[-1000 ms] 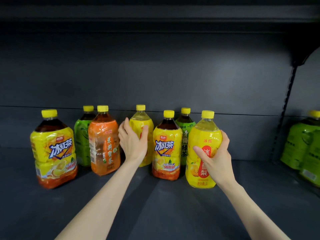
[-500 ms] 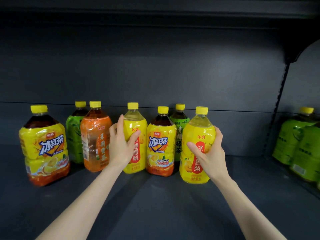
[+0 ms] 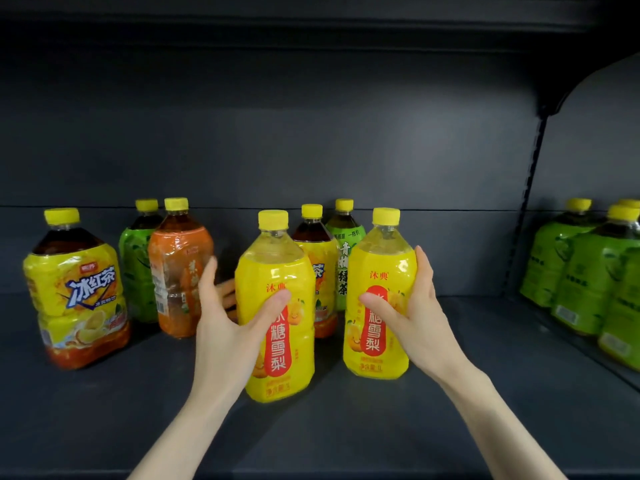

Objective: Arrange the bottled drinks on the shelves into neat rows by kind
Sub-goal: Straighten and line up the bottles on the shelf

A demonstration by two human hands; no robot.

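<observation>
My left hand [image 3: 225, 334] curls around one yellow bottle [image 3: 277, 268] and my right hand [image 3: 419, 313] around a second yellow bottle [image 3: 381, 265], both upright and apart over the dark shelf [image 3: 346, 438].

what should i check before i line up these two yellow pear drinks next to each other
1. Grip of left hand on left pear bottle, thumb across the label: ok.
2. Grip of right hand on right pear bottle: ok.
3. Both are the same kind, caps on: ok.
4. Bare shelf in front for a row: ok.
5. Whether the two are resting on the shelf or lifted: cannot tell.
6. Drinks behind sorted by kind: not ok; iced tea bottle, green tea bottle and orange bottle stand mixed.
</observation>
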